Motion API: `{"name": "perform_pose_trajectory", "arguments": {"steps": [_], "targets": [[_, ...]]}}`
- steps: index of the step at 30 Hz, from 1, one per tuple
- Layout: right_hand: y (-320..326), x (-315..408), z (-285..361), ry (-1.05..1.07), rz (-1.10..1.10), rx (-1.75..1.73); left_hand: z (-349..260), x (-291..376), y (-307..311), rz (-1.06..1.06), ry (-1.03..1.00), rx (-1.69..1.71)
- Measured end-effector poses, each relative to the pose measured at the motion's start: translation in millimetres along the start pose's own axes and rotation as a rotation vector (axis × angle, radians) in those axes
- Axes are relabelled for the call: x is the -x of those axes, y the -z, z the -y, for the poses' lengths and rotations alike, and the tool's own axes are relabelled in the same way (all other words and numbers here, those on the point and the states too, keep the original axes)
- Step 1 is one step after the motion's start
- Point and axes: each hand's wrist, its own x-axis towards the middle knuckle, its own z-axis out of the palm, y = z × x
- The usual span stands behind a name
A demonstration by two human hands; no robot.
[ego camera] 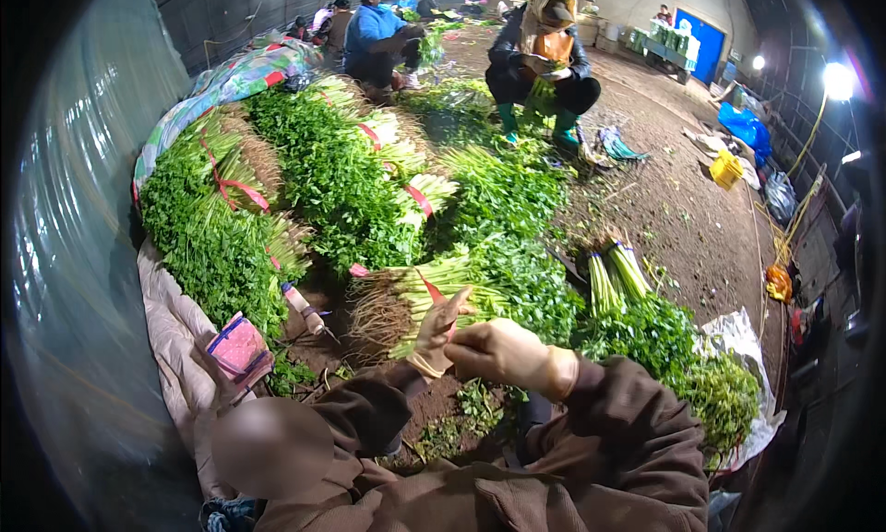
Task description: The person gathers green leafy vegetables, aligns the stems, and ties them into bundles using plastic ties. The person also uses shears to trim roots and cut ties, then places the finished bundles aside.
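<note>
My left hand (pixel 433 337), in a pale rubber glove, is raised with its fingers extended beside a red ribbon (pixel 430 288). Across from it, my right hand (pixel 509 355), gloved the same way, is closed in a fist; a short stretch of ribbon runs up to it. Just beyond both hands lies a large bundle of leafy celery-like greens (pixel 453 283), its brown roots (pixel 379 310) to the left and leaves to the right. The ribbon crosses its pale stems. My fingers hide part of the ribbon, including its end.
Tied bundles (pixel 332 179) of greens are heaped ahead and left. Smaller bundles (pixel 619 276) lie right, near a silvery sheet (pixel 751 400). A tape-wrapped tool (pixel 303 309) and pink cloth (pixel 241 348) lie left. A person (pixel 543 68) squats ahead; others sit farther back.
</note>
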Motion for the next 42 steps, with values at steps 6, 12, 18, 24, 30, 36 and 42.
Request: {"name": "perform_pose_trajectory", "arguments": {"steps": [6, 12, 18, 24, 30, 36, 42], "targets": [[75, 112, 82, 0.325, -0.521, -0.297, -64, 40, -44, 0.297, -0.036, 0.500], [166, 218, -36, 0.373, -1.522, -0.753, -100, 80, -74, 0.165, -0.025, 0.188], [73, 156, -94, 0.093, -0.822, -0.485, -112, 70, -88, 0.236, -0.025, 0.009], [-34, 115, -40, 0.210, -0.002, -0.853, -133, 19, -102, -0.194, 0.019, -0.010], [21, 156, -78, -0.040, -0.228, -0.553, -137, -8, -122, 0.130, 0.002, 0.126], [182, 433, -170, -0.377, -0.896, -0.210, -108, 5, -69, 0.081, 0.331, -0.076], [171, 719, -234, -0.891, -1.397, -0.657, -28, 31, 10, -0.230, 0.581, 0.024]]}}
